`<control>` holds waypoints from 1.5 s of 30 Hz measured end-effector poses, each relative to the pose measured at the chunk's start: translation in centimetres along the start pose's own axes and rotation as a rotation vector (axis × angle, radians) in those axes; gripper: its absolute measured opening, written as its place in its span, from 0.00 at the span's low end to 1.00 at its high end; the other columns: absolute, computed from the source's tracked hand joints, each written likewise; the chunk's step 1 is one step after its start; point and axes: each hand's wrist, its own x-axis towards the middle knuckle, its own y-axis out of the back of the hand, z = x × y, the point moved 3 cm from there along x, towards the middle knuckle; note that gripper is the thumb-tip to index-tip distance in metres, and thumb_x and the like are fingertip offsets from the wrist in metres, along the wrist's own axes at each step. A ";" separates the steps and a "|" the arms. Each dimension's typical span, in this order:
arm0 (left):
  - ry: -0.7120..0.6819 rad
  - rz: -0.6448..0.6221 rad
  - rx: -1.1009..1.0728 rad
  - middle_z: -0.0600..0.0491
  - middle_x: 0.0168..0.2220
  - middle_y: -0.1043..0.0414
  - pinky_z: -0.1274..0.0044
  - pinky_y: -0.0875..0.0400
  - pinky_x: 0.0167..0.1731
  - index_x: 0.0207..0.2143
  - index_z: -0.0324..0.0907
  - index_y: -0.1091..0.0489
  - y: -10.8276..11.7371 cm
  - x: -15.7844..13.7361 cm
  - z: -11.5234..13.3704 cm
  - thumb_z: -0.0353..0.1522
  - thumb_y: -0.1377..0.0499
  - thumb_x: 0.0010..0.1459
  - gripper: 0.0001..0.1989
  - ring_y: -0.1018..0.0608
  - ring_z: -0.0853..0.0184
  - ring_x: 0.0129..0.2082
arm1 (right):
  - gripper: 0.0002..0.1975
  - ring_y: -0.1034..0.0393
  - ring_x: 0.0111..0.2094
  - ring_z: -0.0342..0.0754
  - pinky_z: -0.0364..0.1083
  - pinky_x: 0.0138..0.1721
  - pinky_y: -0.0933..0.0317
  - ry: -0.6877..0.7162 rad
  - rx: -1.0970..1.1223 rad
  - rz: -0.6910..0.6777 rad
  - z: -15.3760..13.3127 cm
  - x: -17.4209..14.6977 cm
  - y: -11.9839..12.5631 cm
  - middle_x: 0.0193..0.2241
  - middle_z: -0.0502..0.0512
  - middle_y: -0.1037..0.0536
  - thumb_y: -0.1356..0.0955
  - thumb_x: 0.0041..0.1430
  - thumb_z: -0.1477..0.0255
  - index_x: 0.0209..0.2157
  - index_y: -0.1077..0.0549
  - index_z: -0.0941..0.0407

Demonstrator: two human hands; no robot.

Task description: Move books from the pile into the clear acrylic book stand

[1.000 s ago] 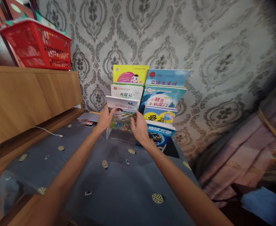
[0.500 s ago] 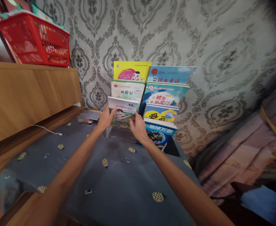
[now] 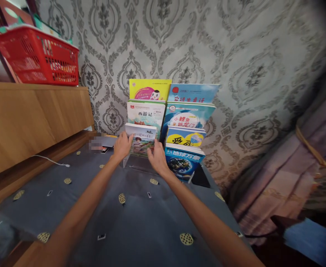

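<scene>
Between my two hands stands a book (image 3: 142, 142) with a child drawn on its cover, upright in a clear tiered rack (image 3: 139, 163). My left hand (image 3: 123, 145) grips its left edge, thumb at the front. Its right edge is held by my right hand (image 3: 157, 157), fingers curled there. Behind it rise a white and green book (image 3: 144, 113) and a yellow book (image 3: 148, 89). The right column carries a blue book with an earth picture (image 3: 182, 161), a yellow and blue book (image 3: 185, 137), a teal book (image 3: 190, 115) and a light blue book (image 3: 194, 92) at the back.
A grey cloth with pineapple prints (image 3: 140, 230) covers the table. To the left is a wooden cabinet (image 3: 37, 122) bearing a red basket (image 3: 40, 55). A white cable (image 3: 51, 160) lies near it. A dark flat object (image 3: 201, 177) is beside the rack; a curtain (image 3: 282, 174) hangs right.
The view has shifted slightly, so the rack and basket sit a little lower and further left. Both hands stay on the front book, which looks slightly lower against the book behind.
</scene>
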 end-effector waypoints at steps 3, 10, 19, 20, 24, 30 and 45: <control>0.000 -0.010 -0.008 0.37 0.48 0.25 0.70 0.31 0.46 0.47 0.38 0.35 -0.3 0.5 0.0 0.41 0.55 0.72 0.17 0.22 0.54 0.50 | 0.30 0.29 0.48 0.62 0.61 0.51 0.33 -0.026 -0.004 -0.003 0.5 0.6 -0.3 0.47 0.70 0.28 0.38 0.59 0.69 0.63 0.38 0.63; 0.064 -0.033 -0.057 0.35 0.49 0.25 0.67 0.31 0.49 0.45 0.38 0.31 -1.0 2.3 -0.3 0.40 0.59 0.72 0.20 0.22 0.53 0.52 | 0.28 0.29 0.44 0.61 0.60 0.50 0.34 -0.072 0.012 0.033 1.0 1.4 -0.9 0.44 0.67 0.28 0.36 0.57 0.69 0.59 0.34 0.62; 0.105 -0.040 -0.048 0.33 0.48 0.24 0.66 0.31 0.48 0.45 0.36 0.30 -1.0 3.3 0.1 0.40 0.61 0.72 0.24 0.22 0.50 0.51 | 0.24 0.30 0.42 0.59 0.57 0.51 0.34 -0.121 -0.034 0.014 1.0 2.0 -0.8 0.41 0.65 0.29 0.37 0.55 0.70 0.53 0.30 0.63; 0.108 -0.039 -0.047 0.33 0.48 0.24 0.66 0.31 0.48 0.45 0.36 0.30 -1.0 3.2 0.1 0.40 0.61 0.72 0.23 0.22 0.51 0.52 | 0.24 0.30 0.42 0.58 0.57 0.51 0.34 -0.117 -0.036 0.009 1.1 1.9 -0.8 0.41 0.65 0.29 0.37 0.56 0.70 0.53 0.30 0.63; 0.097 -0.032 -0.041 0.35 0.49 0.25 0.67 0.31 0.48 0.46 0.38 0.32 -0.9 2.5 0.4 0.40 0.58 0.72 0.20 0.22 0.51 0.52 | 0.26 0.29 0.43 0.59 0.58 0.50 0.34 -0.109 -0.054 -0.009 1.2 1.5 -0.9 0.42 0.67 0.30 0.38 0.56 0.71 0.55 0.32 0.65; 0.075 0.005 -0.020 0.36 0.50 0.26 0.66 0.30 0.45 0.48 0.40 0.37 -0.5 1.6 1.1 0.42 0.55 0.71 0.16 0.22 0.50 0.51 | 0.28 0.29 0.42 0.60 0.60 0.49 0.33 -0.079 -0.011 0.032 1.2 1.0 -1.2 0.43 0.66 0.29 0.37 0.57 0.70 0.60 0.35 0.61; 0.078 -0.020 0.001 0.33 0.51 0.28 0.65 0.30 0.46 0.50 0.38 0.39 0.3 1.4 2.2 0.40 0.53 0.70 0.16 0.23 0.48 0.52 | 0.30 0.28 0.45 0.59 0.57 0.50 0.33 -0.116 0.042 0.057 1.1 1.7 -1.1 0.47 0.69 0.28 0.37 0.55 0.71 0.59 0.35 0.64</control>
